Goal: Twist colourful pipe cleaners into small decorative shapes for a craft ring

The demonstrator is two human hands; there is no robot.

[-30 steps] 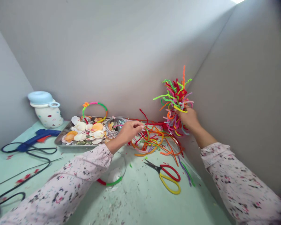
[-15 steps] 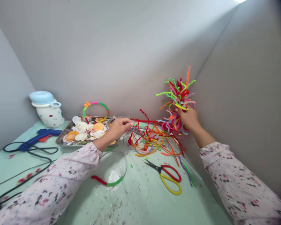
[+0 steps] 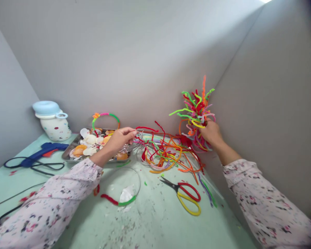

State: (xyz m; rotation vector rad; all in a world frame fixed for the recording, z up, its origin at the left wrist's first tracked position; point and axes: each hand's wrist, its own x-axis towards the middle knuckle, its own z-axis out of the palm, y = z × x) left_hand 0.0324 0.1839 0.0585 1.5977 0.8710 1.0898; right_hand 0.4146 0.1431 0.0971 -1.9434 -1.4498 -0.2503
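My right hand (image 3: 210, 133) is closed around a thick bunch of multicoloured pipe cleaners (image 3: 197, 107), upright against the back wall with its ends fanning out. At the right edge of the shell tray, the thumb and fingers of my left hand (image 3: 124, 136) pinch the end of a red pipe cleaner (image 3: 148, 129), which stretches to the right. Below and between my hands lies a tangle of loose pipe cleaners (image 3: 168, 160). In front, a wire ring (image 3: 140, 183) carries short red and green wrapped sections and rests partly over a white scrap (image 3: 126, 193).
Scissors (image 3: 189, 192) with red and yellow handles lie on the green tabletop (image 3: 155, 221). A metal tray of seashells (image 3: 89, 141) holds a pipe-cleaner-wrapped ring (image 3: 114, 117). A blue glue gun (image 3: 38, 154) with a black cord and a lidded white bottle (image 3: 54, 126) are at left.
My left hand has moved left, drawing the red pipe cleaner away from the bunch. My right hand still grips the bunch, which has shifted slightly and tilted.
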